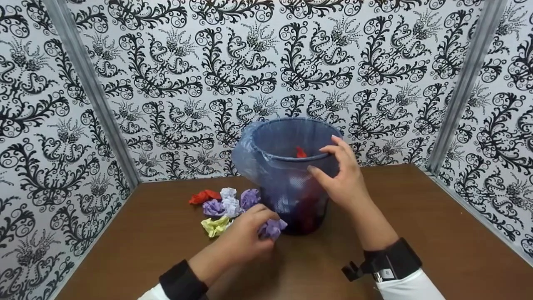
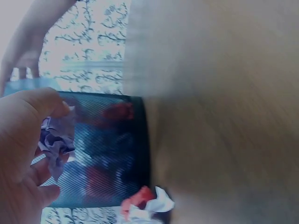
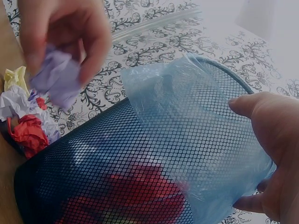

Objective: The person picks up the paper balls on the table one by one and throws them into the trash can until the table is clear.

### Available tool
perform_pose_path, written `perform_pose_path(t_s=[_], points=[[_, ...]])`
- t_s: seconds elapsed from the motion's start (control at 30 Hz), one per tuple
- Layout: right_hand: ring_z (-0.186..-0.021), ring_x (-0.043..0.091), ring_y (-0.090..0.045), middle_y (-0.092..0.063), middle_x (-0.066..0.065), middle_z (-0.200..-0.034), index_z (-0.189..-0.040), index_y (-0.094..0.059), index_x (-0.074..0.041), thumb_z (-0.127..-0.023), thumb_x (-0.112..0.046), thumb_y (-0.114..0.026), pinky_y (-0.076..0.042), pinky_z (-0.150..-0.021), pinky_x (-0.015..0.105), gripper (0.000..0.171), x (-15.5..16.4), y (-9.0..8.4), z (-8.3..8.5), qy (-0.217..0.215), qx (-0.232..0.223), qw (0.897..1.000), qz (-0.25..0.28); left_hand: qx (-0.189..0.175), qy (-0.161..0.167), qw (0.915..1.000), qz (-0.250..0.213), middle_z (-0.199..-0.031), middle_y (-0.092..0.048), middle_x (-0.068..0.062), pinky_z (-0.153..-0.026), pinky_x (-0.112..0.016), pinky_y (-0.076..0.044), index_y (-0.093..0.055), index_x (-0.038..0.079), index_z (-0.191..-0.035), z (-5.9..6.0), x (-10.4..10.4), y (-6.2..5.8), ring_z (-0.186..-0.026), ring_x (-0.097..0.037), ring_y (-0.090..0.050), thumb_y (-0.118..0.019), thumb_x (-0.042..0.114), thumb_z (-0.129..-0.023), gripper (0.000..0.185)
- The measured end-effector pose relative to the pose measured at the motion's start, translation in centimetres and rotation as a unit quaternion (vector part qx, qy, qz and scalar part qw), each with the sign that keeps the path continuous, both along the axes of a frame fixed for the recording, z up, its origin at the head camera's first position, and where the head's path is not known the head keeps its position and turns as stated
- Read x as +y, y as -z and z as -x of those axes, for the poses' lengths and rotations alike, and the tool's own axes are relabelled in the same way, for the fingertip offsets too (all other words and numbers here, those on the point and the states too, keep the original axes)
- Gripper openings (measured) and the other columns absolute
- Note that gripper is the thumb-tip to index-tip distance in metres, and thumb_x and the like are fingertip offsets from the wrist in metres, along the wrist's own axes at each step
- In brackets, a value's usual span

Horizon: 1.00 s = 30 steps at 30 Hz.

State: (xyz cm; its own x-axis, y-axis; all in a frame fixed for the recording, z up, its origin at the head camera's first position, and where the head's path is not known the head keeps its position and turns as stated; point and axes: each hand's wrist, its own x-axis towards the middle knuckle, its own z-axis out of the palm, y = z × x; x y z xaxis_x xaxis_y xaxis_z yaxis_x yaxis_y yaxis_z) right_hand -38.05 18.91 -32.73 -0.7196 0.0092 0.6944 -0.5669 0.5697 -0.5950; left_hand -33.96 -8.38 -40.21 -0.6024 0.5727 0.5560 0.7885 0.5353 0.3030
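My left hand [image 1: 245, 235] pinches a crumpled purple paper ball [image 1: 273, 229] between thumb and fingers, low in front of the bin's left side. At the rim of the dark mesh waste bin [image 1: 287, 196], my right hand [image 1: 349, 181] holds the right side, its thumb on the outer wall. A translucent blue plastic liner [image 3: 163, 98] folds over the rim and bulges out at the left. Through the mesh, red paper [image 3: 145, 191] shows inside the upright bin. The right wrist view has the purple ball blurred, apart from the bin.
Left of the bin lie several crumpled papers: a red one [image 1: 204, 196], a yellow one [image 1: 215, 226], white ones [image 1: 230, 204] and purple ones [image 1: 250, 198]. The brown table [image 1: 137, 233] meets patterned walls [image 1: 200, 83] at the back and sides.
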Motion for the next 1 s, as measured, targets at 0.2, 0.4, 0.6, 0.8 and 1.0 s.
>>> perform_pose_path(t_s=[0.2,0.4,0.6,0.8,1.0], points=[[-0.141,0.028,-0.032,-0.034,-0.004,-0.153,-0.116,-0.060,-0.026,-0.077,-0.045,-0.078,-0.028,-0.109,0.059,0.047,0.0,0.1,0.1,-0.001,0.003,1.000,0.000,0.062,0.011,0.9967,-0.051,-0.107,-0.057,0.007,-0.084,-0.024,-0.051,-0.065,0.016,-0.110,-1.4,0.0,-2.6,-0.098,-0.007,-0.055,-0.077,0.013,-0.071,0.040],[-0.141,0.030,-0.031,-0.033,-0.001,-0.154,-0.117,-0.059,-0.026,-0.077,-0.046,-0.078,-0.027,-0.108,0.062,0.048,0.1,0.0,0.0,-0.003,0.000,1.000,-0.002,0.106,0.018,0.9871,-0.118,-0.114,-0.058,0.002,-0.085,-0.025,-0.052,-0.066,0.014,-0.114,-2.4,0.3,-6.1,-0.102,-0.010,-0.056,-0.077,0.009,-0.069,0.046],[-0.141,0.030,-0.031,-0.032,-0.006,-0.154,-0.118,-0.059,-0.026,-0.077,-0.047,-0.078,-0.027,-0.107,0.064,0.049,0.1,-0.1,-0.1,0.003,-0.010,1.000,-0.004,0.127,0.040,0.9735,-0.186,-0.115,-0.058,0.002,-0.079,-0.024,-0.054,-0.065,0.012,-0.116,-2.3,0.7,-9.5,-0.100,-0.010,-0.056,-0.077,0.009,-0.075,0.044],[-0.141,0.031,-0.031,-0.032,-0.006,-0.154,-0.118,-0.059,-0.025,-0.077,-0.044,-0.078,-0.028,-0.107,0.064,0.049,0.2,-0.1,0.0,0.005,-0.009,1.000,-0.005,0.127,0.019,0.9686,-0.213,-0.114,-0.057,0.005,-0.070,-0.026,-0.052,-0.064,0.012,-0.116,-1.4,1.7,-11.8,-0.093,-0.008,-0.054,-0.077,0.012,-0.079,0.039],[-0.141,0.031,-0.031,-0.034,0.000,-0.153,-0.117,-0.060,-0.024,-0.077,-0.041,-0.080,-0.027,-0.108,0.062,0.048,0.1,0.1,0.2,-0.004,0.009,1.000,-0.006,0.129,0.014,0.9655,-0.226,-0.114,-0.060,0.002,-0.072,-0.025,-0.053,-0.063,0.010,-0.117,-0.3,2.6,-13.7,-0.094,-0.008,-0.056,-0.075,0.015,-0.081,0.038]])
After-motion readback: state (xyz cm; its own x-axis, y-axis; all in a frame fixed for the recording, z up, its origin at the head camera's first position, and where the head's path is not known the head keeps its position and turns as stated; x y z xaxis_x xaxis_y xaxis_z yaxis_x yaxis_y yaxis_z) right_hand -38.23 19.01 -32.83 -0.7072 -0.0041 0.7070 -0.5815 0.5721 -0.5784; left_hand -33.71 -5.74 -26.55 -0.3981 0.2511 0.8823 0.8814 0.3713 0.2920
